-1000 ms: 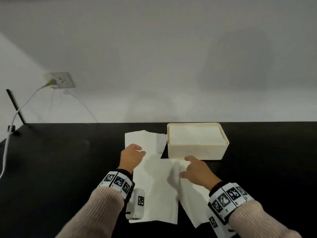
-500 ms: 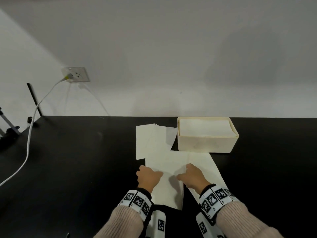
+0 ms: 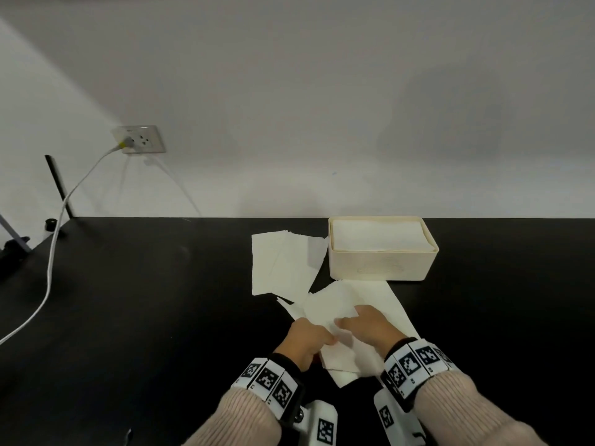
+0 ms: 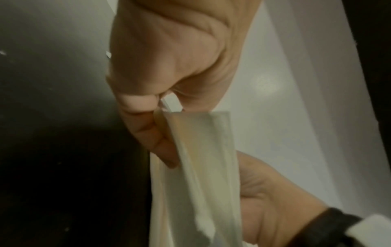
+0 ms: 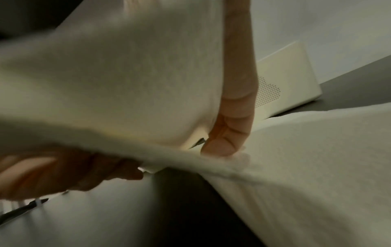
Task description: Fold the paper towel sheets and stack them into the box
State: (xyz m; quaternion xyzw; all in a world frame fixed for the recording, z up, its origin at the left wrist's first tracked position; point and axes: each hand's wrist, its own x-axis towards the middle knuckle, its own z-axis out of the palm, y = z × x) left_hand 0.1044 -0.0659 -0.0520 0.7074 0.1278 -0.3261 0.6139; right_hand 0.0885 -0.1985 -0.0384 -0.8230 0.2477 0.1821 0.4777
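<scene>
A white paper towel sheet [image 3: 328, 309] is lifted off the black table between my hands. My left hand [image 3: 307, 341] pinches its near left edge; the left wrist view shows the sheet [image 4: 203, 167] caught between thumb and finger. My right hand [image 3: 367, 326] grips the same sheet from the right, and in the right wrist view the paper [image 5: 127, 83] drapes over its fingers [image 5: 232, 117]. Another sheet [image 3: 383, 304] lies flat under it. Beyond it stands the cream box [image 3: 380, 268], holding folded towels [image 3: 376, 235]. A loose pile of sheets [image 3: 283, 262] lies left of the box.
The black table [image 3: 145, 300] runs wide to the left and right. A white cable [image 3: 51, 252] hangs from a wall socket [image 3: 140, 140] at the far left, beside a thin black rod [image 3: 59, 185]. The grey wall stands right behind the box.
Both hands came together at the near end of the sheet and raised it off the table; before, they pressed flat on it apart from each other.
</scene>
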